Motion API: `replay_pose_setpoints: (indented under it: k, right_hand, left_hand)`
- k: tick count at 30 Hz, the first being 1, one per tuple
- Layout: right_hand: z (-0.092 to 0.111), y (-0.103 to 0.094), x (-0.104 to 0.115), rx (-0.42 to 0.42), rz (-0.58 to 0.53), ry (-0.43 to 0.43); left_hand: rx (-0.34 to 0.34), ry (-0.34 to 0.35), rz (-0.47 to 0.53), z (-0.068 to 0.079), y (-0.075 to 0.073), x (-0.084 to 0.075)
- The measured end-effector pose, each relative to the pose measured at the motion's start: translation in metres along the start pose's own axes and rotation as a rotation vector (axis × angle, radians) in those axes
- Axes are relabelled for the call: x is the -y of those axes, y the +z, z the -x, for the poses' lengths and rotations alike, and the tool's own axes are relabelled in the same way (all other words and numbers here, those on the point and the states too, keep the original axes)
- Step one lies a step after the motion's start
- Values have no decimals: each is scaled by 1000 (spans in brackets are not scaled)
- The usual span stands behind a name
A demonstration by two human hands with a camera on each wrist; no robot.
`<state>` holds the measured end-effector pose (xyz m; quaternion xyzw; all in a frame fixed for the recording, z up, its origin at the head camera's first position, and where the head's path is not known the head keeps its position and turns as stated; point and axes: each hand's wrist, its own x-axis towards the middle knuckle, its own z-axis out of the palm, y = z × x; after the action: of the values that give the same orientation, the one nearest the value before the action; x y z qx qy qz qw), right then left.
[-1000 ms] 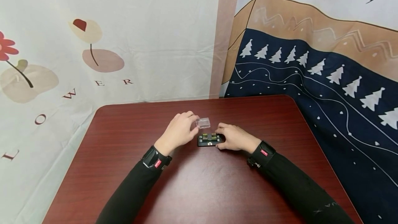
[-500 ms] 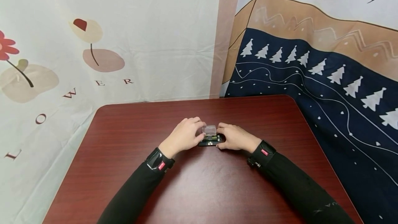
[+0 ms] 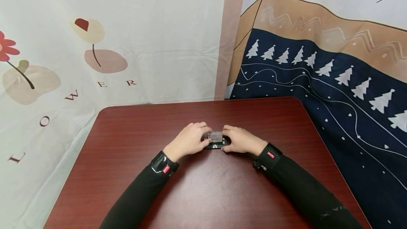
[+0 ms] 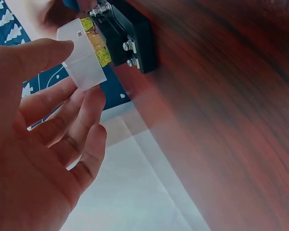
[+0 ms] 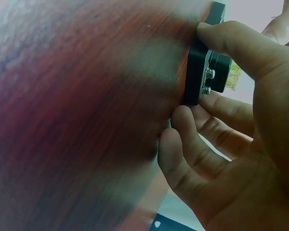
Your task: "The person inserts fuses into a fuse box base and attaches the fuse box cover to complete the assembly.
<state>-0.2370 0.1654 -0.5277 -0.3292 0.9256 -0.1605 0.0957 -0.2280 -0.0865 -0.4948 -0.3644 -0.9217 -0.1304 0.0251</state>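
A small black base (image 3: 214, 146) with metal screws and yellow-green parts lies on the table between both hands. My left hand (image 3: 189, 139) pinches a clear plastic cover (image 4: 84, 60) between thumb and fingers, right over those parts. In the left wrist view a strip of the yellow-green parts (image 4: 101, 48) shows between the cover's edge and the black body. My right hand (image 3: 240, 140) grips the base's right end, thumb on the near side, fingers at the far side. From the right wrist camera the base (image 5: 196, 72) stands out with two screws, the cover hidden behind the hand.
The reddish-brown wooden table (image 3: 216, 193) carries the base near its far edge. Behind it hangs a pale cloth (image 3: 171, 45) printed with flowers and letters. To the right is a dark blue cloth (image 3: 286, 77) with white trees.
My left hand has brought the clear cover right and toward me, from behind and left of the base to over its yellow-green parts. The right hand has stayed on the base.
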Motion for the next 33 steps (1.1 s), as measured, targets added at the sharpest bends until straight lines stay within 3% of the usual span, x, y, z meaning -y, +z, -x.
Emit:
replay_pose_setpoints:
  k: [14, 33]
  right_hand:
    - [1, 3, -3, 6, -18, 23]
    - [3, 0, 0, -2, -18, 36]
  left_hand:
    - [33, 14, -8, 1, 9, -1]
    - [42, 0, -25, 5, 11, 0]
